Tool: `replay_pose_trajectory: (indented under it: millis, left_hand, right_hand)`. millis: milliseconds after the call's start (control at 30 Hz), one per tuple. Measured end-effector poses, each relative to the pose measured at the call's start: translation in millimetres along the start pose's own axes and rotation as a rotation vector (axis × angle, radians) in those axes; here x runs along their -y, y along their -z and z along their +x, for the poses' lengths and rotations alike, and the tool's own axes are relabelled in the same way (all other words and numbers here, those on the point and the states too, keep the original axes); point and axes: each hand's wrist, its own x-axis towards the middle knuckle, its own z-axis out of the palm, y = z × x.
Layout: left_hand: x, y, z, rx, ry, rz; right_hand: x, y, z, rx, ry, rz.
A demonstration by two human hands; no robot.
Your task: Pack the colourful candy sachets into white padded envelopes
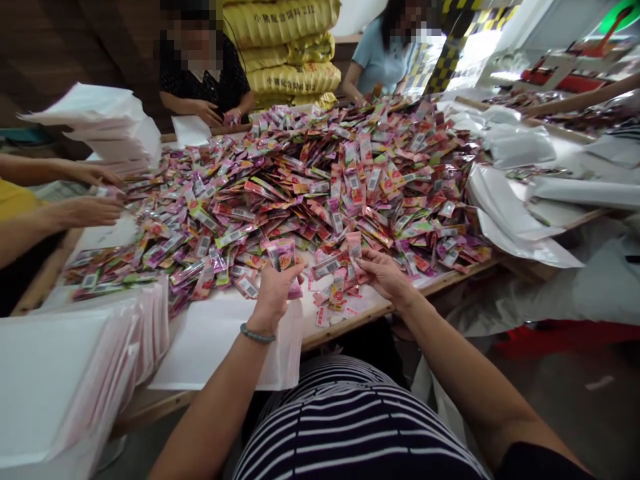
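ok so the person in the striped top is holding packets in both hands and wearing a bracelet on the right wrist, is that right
Not quite: the head view shows the bracelet on the left wrist, not the right. The rest stands: striped top, with left hand and right hand both holding packets.

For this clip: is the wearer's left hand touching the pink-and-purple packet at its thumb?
Touching. The head view shows the left hand gripping the pink-and-purple packet, its thumb lying across the front.
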Motion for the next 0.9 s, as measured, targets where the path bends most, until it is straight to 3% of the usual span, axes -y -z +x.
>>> replay_pose_trajectory:
  millis: [100, 200, 300, 533, 633, 700, 800, 900]
  left_hand:
    - [-18, 0.4, 2, 0.127, -0.135, 0.16]
    - [-28, -7.8, 2, 0.409, -0.1, 0.24]
    - [-22, -16.0, 1, 0.514, -0.069, 0.213]
    - [-2, -11.8, 2, 0.294, 0.2, -0.072]
    - [-2, -15.8, -1, 0.226, 0.225, -0.244]
    - [-2, -20.2, -5, 0.251, 0.223, -0.337]
    - [1, -22.0, -12, 0.28, 0.288, -0.415]
    - [5, -18.0, -15, 0.22, 0.398, -0.398]
  right_hand:
    - [8, -7, -7, 0.081, 0.0, 0.01]
    - [14, -18, -9, 0.127, -0.006, -0.001]
    - [14, -26, -7, 0.116, 0.011, 0.005]
    - [18, -37, -1, 0.004, 0.044, 0.041]
    - [17, -55, -1, -0.059, 0.214, -0.25]
    - [17, -71, -5, -0.055, 0.349, -0.552]
    - [19, -83, -13, 0.149, 0.386, -0.797]
    - [22, -74, -16, 0.432, 0.206, -0.58]
